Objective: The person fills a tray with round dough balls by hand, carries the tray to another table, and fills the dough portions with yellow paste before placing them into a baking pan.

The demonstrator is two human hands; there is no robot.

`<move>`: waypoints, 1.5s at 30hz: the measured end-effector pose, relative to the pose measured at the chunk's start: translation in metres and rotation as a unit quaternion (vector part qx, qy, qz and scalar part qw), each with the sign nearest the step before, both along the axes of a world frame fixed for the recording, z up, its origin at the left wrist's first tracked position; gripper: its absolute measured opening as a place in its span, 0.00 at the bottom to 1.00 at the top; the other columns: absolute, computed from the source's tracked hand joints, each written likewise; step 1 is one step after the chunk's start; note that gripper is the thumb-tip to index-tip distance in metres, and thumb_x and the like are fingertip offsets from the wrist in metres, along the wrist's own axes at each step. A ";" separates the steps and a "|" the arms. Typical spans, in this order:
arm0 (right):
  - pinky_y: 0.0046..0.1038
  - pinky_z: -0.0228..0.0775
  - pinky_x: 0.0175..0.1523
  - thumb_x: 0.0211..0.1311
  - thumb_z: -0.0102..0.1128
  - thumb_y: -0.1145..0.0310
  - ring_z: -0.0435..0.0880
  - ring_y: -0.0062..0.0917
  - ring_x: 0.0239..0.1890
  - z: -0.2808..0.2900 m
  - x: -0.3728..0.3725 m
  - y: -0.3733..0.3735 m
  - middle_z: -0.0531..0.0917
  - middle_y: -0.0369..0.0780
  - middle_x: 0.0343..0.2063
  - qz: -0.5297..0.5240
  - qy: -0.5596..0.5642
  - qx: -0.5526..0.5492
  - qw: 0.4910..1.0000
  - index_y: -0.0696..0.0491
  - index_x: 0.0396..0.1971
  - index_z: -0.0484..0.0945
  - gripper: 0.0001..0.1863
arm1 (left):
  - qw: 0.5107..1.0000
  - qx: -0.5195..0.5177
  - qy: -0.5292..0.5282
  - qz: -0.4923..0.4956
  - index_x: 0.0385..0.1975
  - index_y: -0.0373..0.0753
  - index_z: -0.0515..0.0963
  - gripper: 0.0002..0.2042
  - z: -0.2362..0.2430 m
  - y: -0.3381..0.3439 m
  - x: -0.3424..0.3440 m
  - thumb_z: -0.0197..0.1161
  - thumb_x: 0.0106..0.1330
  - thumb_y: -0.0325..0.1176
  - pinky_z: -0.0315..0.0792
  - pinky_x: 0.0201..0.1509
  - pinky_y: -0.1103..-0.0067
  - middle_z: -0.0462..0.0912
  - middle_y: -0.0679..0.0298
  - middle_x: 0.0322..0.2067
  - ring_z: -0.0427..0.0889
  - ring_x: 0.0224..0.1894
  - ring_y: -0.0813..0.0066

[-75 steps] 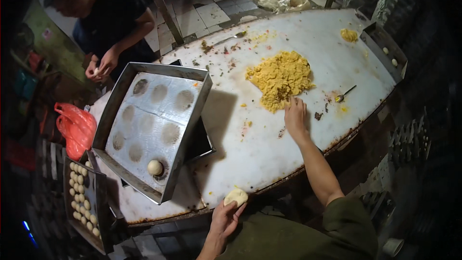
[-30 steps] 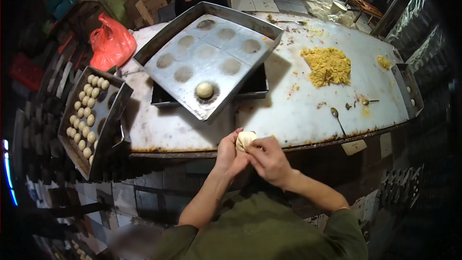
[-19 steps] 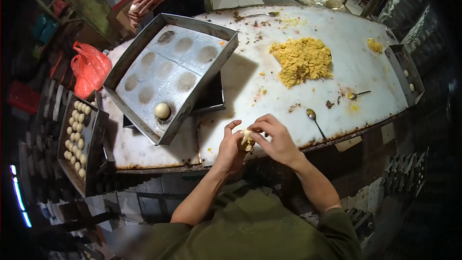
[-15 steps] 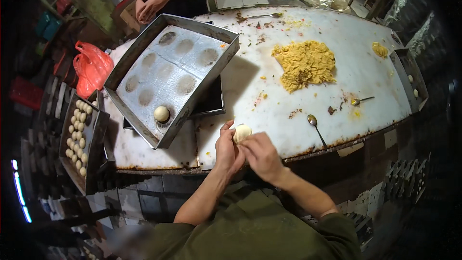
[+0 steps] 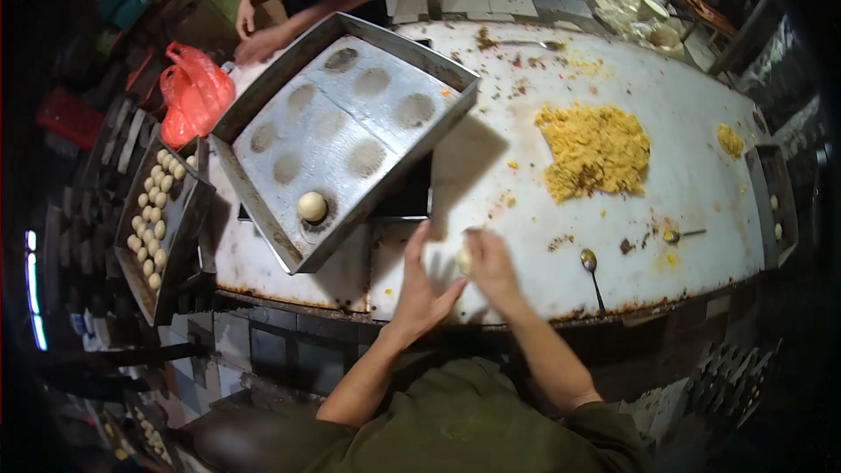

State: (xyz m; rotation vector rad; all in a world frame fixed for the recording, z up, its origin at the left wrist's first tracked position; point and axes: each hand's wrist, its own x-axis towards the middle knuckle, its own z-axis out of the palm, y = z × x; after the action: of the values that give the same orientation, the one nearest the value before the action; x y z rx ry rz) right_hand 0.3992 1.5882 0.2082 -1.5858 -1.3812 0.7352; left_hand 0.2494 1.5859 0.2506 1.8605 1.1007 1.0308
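Over the front of the white table, my right hand is closed round a pale dough ball, most of it hidden by the slightly blurred fingers. My left hand is open just beside it, fingers up and thumb stretched toward the dough, with nothing in it. Ahead and left of my hands sits a large metal tray, tilted on a darker tray. One round dough ball rests in its near corner, and several round stains mark the rest of its bottom.
Crumbly yellow filling is heaped on the table to the right. Two spoons lie nearer, one a dark-handled spoon. At left are a box of small dough balls and a red plastic bag. Another person's hand is behind the tray.
My hands have drawn apart: the dough has left my left palm and stays in my right hand. The view has shifted, and the other person's hands have separated and come down by the tray.
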 end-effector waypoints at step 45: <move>0.37 0.68 0.47 0.58 0.57 0.61 0.78 0.44 0.41 0.117 -0.167 0.165 0.79 0.49 0.40 -0.004 -0.429 0.039 0.902 0.56 0.41 0.77 0.16 | 0.905 -0.211 -0.369 0.017 0.56 0.28 0.61 0.31 0.111 0.054 -0.447 0.59 0.51 0.35 0.67 0.55 0.73 0.71 0.53 0.50 0.74 0.49 0.67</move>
State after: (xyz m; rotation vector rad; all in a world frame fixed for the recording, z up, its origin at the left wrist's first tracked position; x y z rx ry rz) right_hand 0.2317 1.7534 0.3249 -1.9417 -1.9729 -0.0859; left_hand -0.1978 1.6400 0.3615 0.9660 0.8002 1.2474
